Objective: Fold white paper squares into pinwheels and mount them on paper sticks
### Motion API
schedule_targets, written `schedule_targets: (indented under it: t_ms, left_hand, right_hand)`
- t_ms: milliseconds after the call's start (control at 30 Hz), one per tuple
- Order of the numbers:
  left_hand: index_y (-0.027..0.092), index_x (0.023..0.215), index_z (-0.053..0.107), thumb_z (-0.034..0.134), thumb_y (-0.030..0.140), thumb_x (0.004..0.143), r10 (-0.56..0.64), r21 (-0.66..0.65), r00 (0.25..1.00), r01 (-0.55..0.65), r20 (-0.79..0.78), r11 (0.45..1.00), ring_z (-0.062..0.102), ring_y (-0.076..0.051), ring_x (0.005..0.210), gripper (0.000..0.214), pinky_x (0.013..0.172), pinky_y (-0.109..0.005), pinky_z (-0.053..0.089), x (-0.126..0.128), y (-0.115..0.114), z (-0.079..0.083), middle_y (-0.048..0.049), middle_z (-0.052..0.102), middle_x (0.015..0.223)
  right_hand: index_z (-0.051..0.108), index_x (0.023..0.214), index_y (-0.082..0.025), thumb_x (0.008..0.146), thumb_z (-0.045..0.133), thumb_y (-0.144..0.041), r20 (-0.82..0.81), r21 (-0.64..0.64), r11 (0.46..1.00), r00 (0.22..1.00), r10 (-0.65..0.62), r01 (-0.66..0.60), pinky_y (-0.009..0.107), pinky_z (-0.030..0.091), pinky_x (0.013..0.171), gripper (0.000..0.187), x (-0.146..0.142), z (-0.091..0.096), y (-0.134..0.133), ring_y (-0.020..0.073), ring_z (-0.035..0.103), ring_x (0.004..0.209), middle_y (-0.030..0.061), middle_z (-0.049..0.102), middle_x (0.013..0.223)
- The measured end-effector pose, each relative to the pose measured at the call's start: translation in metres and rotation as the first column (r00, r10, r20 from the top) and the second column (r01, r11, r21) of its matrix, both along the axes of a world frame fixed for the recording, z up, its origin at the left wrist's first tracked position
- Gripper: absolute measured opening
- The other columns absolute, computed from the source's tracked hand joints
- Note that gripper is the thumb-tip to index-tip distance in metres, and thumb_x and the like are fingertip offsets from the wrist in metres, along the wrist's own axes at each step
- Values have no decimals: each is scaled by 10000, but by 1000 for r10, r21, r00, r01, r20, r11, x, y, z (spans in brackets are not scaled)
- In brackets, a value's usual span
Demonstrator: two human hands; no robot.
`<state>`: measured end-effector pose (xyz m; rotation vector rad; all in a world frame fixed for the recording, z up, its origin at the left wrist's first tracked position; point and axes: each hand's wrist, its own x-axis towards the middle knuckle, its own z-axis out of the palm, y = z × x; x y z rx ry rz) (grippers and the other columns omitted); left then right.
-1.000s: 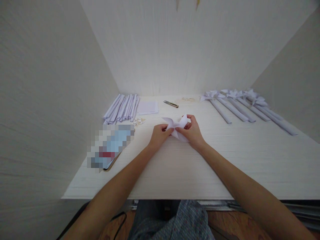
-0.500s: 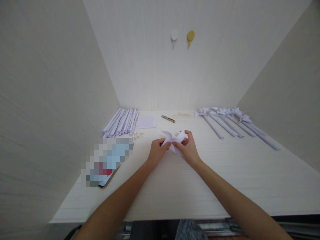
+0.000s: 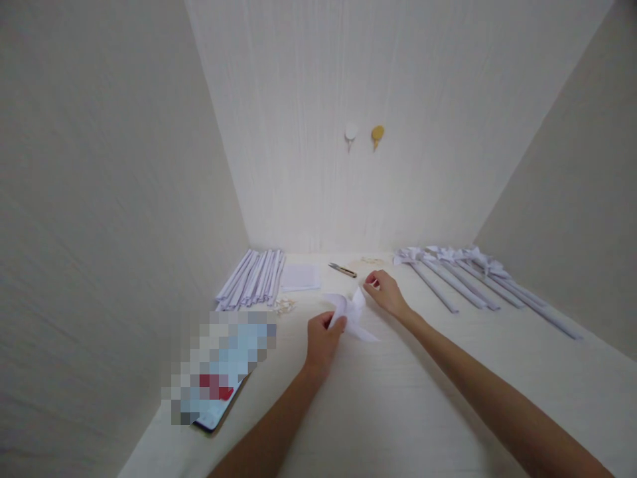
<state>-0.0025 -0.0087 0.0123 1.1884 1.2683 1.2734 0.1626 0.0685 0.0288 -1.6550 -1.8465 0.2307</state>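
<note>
At this tabletop [image 3: 398, 405] the left hand [image 3: 322, 340] pinches a paper pinwheel [image 3: 353, 315] whose folds could spring open if it slackens, the right hand [image 3: 386, 292] half-curled, contents unclear

Your right hand [image 3: 382, 291] has left the centre of the pinwheel [image 3: 352, 317]
It's now just beside the upper blade [image 3: 358, 300].
</note>
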Motion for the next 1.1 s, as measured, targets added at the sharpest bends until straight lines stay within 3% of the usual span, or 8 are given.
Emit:
schedule_targets:
  t_ms: [200, 400, 667, 967, 1100]
  left_hand:
    - [126, 503, 536, 509, 274, 581, -2, -13, 1000, 2, -13, 1000, 344, -89, 504, 168, 485, -214, 260, 0, 0, 5, 33, 401, 475]
    - [130, 502, 535, 508, 251, 582, -3, -41, 1000, 3, 3, 999, 352, -96, 510, 147, 490, -217, 265, 0, 1, 8, 34, 392, 470]
    - [134, 519, 544, 507, 230, 592, -7, -65, 1000, 8, 15, 998, 358, -96, 515, 126, 493, -216, 275, 1, 3, 6, 37, 412, 487]
    - [127, 510, 538, 522, 217, 589, -9, -64, 999, 11, 40, 998, 336, -82, 501, 121, 481, -216, 245, 2, 3, 6, 44, 395, 474]
    - [119, 538, 578, 588, 248, 538, -97, -116, 949, 138, 300, 984, 388, -84, 508, 129, 516, -219, 302, 1, 5, 6, 34, 473, 496]
  right_hand:
    - [537, 657, -154, 713, 550, -242, 129, -62, 995, 990, -64, 73, 281, 373, 652, 104, -20, 1, 53, 175, 526, 749, 80, 577, 772]
    - [553, 775, -164, 682, 604, -371, 158, -94, 984, 978, -134, 150, 306, 374, 624, 233, -41, -3, 75, 213, 535, 802, 107, 577, 868]
    - [573, 701, -166, 776, 451, -228, 167, -61, 996, 984, -62, 73, 336, 356, 650, 155, -57, -2, 79, 208, 533, 803, 100, 566, 869]
    - [567, 595, -156, 660, 505, -165, 150, 6, 1000, 989, -9, 8, 323, 340, 659, 90, -54, -2, 69, 193, 513, 779, 73, 558, 854]
    - [538, 591, -156, 655, 493, -137, 57, 89, 992, 995, 82, -87, 304, 347, 657, 80, -55, -7, 64, 155, 491, 703, 52, 535, 804]
